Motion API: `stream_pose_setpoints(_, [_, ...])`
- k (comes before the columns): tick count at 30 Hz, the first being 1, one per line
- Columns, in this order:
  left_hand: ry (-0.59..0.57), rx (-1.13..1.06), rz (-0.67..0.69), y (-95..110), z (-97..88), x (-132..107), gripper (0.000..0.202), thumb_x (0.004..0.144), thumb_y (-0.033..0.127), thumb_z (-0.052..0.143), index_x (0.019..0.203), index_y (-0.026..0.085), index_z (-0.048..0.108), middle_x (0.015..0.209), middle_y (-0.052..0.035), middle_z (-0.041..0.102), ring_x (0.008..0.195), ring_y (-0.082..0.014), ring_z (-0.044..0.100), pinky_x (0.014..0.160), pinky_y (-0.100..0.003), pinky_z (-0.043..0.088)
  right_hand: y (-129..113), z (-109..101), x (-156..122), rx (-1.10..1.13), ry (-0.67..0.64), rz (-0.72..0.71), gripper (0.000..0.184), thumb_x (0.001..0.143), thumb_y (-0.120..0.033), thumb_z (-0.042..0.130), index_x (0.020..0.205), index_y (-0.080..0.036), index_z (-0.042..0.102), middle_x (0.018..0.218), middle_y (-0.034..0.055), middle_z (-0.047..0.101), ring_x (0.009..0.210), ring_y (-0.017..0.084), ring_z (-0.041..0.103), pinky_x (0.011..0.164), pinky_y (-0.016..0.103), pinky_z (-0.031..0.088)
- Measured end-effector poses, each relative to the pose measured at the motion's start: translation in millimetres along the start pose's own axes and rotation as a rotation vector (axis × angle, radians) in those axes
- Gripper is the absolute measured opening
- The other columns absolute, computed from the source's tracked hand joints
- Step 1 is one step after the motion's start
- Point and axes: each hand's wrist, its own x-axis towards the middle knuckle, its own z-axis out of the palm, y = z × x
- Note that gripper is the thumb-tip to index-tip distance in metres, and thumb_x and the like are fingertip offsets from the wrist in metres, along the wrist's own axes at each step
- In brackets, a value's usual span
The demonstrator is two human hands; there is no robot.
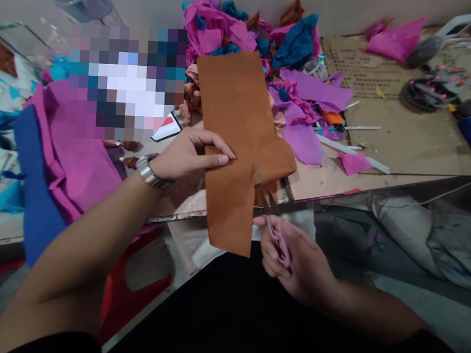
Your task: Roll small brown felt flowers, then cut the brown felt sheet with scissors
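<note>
A long sheet of brown crepe paper [235, 103] lies across the table edge, its near end hanging over. It is slit from the near side up to about its middle, and the right flap is folded outward. My left hand [199, 156], with a metal watch on the wrist, pinches the sheet near its middle between thumb and fingers. Just right of the hanging strip, my right hand [290, 258] grips pink-handled scissors [278, 234]. Their blades are parted and point up at the slit, apart from the paper as far as I can see.
Crumpled pink and teal paper [223, 31] is heaped behind the sheet. Purple scraps [301, 132] and white sticks [355, 154] lie to the right, beside flat cardboard [399, 137]. Pink paper [82, 163] and a blue strip [37, 187] drape at left. A red stool [114, 291] stands below.
</note>
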Motion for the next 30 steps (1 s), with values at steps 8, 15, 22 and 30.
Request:
stream_pose_setpoints(8, [-0.022, 0.013, 0.02, -1, -1.5, 1, 0.025, 0.086, 0.046, 0.087, 0.093, 0.022, 0.087, 0.097, -0.0094, 0.086, 0.089, -0.0197, 0.08, 0.084, -0.028, 0.063, -33, 6, 17, -0.078, -0.085, -0.038, 0.045, 0.098, -0.064, 0.07, 0.112, -0.021, 0.075, 0.065, -0.0034, 0.06, 0.041, 0.007, 0.039, 0.043, 0.025, 0.026])
stream_pose_setpoints(15, [-0.008, 0.014, 0.056, -6, -5.2, 1, 0.027, 0.086, 0.048, 0.088, 0.095, 0.023, 0.088, 0.096, -0.0094, 0.086, 0.086, -0.019, 0.08, 0.079, -0.027, 0.062, -22, 4, 52, -0.054, -0.018, -0.024, 0.041, 0.103, -0.059, 0.066, 0.113, -0.02, 0.072, 0.068, -0.004, 0.059, 0.044, 0.006, 0.04, 0.043, 0.023, 0.021])
stream_pose_setpoints(22, [0.0, -0.025, 0.049, -1, -2.1, 0, 0.025, 0.087, 0.044, 0.088, 0.092, 0.02, 0.088, 0.094, -0.0104, 0.086, 0.087, -0.0188, 0.08, 0.082, -0.026, 0.062, -20, 7, 62, -0.005, -0.036, -0.091, 0.037, 0.105, -0.053, 0.065, 0.115, -0.019, 0.073, 0.069, -0.0053, 0.055, 0.046, 0.005, 0.036, 0.047, 0.024, 0.016])
stream_pose_setpoints(30, [-0.068, -0.027, 0.048, 9, -1.6, 0, 0.027, 0.085, 0.046, 0.09, 0.097, 0.022, 0.089, 0.096, -0.0103, 0.087, 0.089, -0.0207, 0.081, 0.086, -0.028, 0.063, -16, 8, 69, 0.06, -0.009, -0.135, 0.037, 0.105, -0.054, 0.066, 0.118, -0.02, 0.075, 0.069, -0.0078, 0.046, 0.047, 0.004, 0.029, 0.049, 0.026, 0.014])
